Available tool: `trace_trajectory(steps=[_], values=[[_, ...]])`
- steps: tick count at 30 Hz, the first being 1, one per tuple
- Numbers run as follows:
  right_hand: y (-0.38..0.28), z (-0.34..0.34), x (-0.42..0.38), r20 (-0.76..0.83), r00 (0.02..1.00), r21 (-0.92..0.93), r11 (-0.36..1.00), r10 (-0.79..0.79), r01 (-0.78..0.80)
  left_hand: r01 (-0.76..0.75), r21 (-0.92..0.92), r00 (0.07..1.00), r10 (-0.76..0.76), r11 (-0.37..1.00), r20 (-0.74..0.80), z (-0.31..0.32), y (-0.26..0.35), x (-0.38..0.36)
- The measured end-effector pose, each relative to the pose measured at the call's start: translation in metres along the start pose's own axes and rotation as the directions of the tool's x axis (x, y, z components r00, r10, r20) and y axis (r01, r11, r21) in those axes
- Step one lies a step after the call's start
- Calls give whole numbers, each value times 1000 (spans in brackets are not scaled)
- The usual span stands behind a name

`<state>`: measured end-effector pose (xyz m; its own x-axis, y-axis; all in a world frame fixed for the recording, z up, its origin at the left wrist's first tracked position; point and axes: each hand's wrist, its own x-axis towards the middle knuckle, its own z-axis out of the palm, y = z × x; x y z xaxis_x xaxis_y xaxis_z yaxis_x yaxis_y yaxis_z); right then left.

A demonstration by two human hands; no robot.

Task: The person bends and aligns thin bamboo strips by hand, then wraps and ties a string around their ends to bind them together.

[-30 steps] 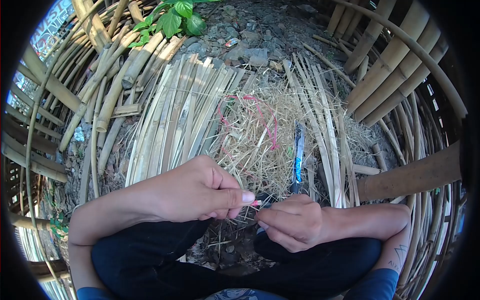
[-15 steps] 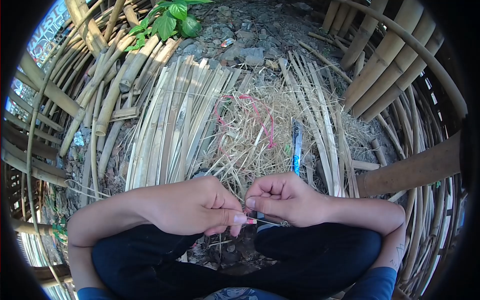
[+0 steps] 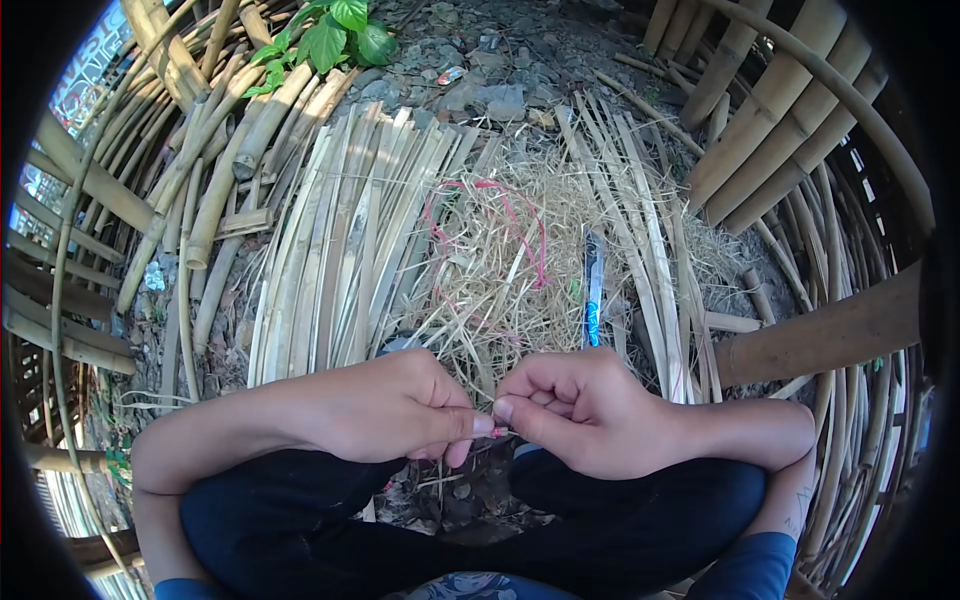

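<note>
Low over folded legs in dark trousers (image 3: 290, 515), a person's left hand (image 3: 390, 405) clamps a thin, pink-banded stick (image 3: 500, 433) between thumb and forefinger, its banded end poking out toward the right. The right hand (image 3: 590, 415) hangs just beside it, thumb and forefinger closed together; whether a strand lies between those tips cannot be told. Such close work seems best served by a firm left pinch right behind the pink band, so the stick neither rolls nor bends, with the right fingertips near it and any pull light and even.

Beyond the hands, pale shavings (image 3: 475, 260) cover the ground between 2 spreads of split bamboo, the left strips (image 3: 335, 225) lying denser than the right strips (image 3: 648, 255). A pink cord (image 3: 487, 184) loops over the shavings; a long, narrow tool (image 3: 594, 275), blue at its near end, lies to its right. Bamboo poles (image 3: 775, 105) flank the spot, and stony ground (image 3: 470, 75) stretches past a leafy plant (image 3: 325, 45).
</note>
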<state>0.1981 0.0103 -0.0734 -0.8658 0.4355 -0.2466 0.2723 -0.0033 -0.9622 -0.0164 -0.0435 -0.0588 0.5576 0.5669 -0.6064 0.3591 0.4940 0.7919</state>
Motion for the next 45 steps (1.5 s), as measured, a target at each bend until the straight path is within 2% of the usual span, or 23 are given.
trace_trajectory(steps=[2,4,6,11,13,14,15,16,17,19,20,22,23,25,26,30,32,35,37,38,40,43,45], values=[[1,1,0,5,1000,26,999,26,-26,17,-21,1000,-18,1000,-18,1,4,-1],[2,2,0,-10,995,192,977,99,-95,33,-43,999,-35,999,-36,1,6,-1],[5,4,0,-12,998,160,985,69,-66,108,-125,993,-114,986,-41,0,6,0],[3,5,-1,19,999,91,995,33,-34,153,-133,985,-162,979,-55,1,5,1],[-1,6,-2,-7,986,-124,978,-168,166,156,-145,985,-165,977,-51,1,3,1],[2,7,-2,-5,986,-124,978,-168,166,144,-160,985,-157,977,-72,1,3,1],[7,10,-3,12,921,-261,888,-390,379,131,-173,984,-148,976,-93,0,2,1],[11,11,-2,62,807,-385,732,-587,562,130,-173,984,-148,976,-95,0,4,1],[15,12,-2,64,808,-384,732,-586,562,142,-191,980,-165,971,-108,0,7,0],[22,10,-1,214,757,-544,569,-617,617,156,-208,975,-183,966,-122,-1,10,-3],[27,9,1,215,756,-543,568,-618,618,149,-244,980,-176,958,-91,-1,10,-5],[36,6,7,150,779,-372,696,-608,614,144,-280,984,-168,949,-62,-2,9,-7],[35,5,8,150,779,-371,695,-609,616,140,-277,988,-153,951,-24,-1,8,-8],[32,2,9,76,930,-69,929,-359,364,136,-275,991,-136,952,17,0,7,-9],[29,1,10,55,965,7,966,-257,257,113,-218,994,-111,969,21,0,7,-8],[19,-2,10,40,983,-85,979,-180,183,60,-77,996,-55,995,64,3,1,-4],[21,0,11,3,965,-207,944,-263,258,46,-42,997,-43,998,65,3,-1,-3],[19,-4,10,102,977,-255,944,-186,207,55,28,996,-57,998,70,4,-5,-2],[22,-5,10,62,986,-184,969,-157,166,78,64,993,-83,995,79,4,-5,-2],[25,-5,10,26,992,-114,986,-123,125,34,73,998,-37,997,50,4,-3,-3],[31,-4,11,3,993,-99,989,-114,114,-12,84,1000,10,996,25,3,-3,-3],[30,-4,11,-7,993,-116,986,-119,117,-70,209,997,63,975,41,2,-7,-3],[27,-4,11,3,992,-148,981,-128,127,-219,264,976,209,939,64,2,-10,-3]])
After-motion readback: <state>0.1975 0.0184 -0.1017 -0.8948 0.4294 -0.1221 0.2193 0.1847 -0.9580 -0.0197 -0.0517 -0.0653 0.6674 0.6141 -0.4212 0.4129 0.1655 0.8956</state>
